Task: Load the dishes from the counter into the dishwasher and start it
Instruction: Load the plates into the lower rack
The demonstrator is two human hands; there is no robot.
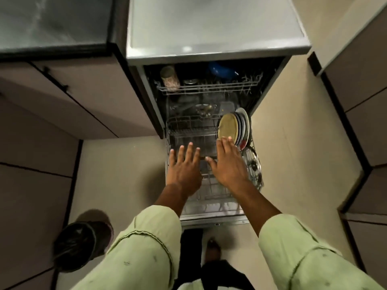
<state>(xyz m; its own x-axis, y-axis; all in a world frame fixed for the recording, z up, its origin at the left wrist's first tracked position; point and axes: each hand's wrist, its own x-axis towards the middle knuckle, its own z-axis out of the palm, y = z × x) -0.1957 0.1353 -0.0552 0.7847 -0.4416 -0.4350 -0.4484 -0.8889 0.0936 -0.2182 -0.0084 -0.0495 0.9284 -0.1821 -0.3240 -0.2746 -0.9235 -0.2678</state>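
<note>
Both hands spread flat over pulled-out lower rack [211,185], left hand [185,168] empty, right hand [227,162] fingertips at yellow plate [227,126] (upright, front of plate row)

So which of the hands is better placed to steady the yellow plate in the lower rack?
Right, probably: the right hand has fingertips at the yellow plate, standing at the right of the lower rack; the left hand hovers open farther left.
</note>
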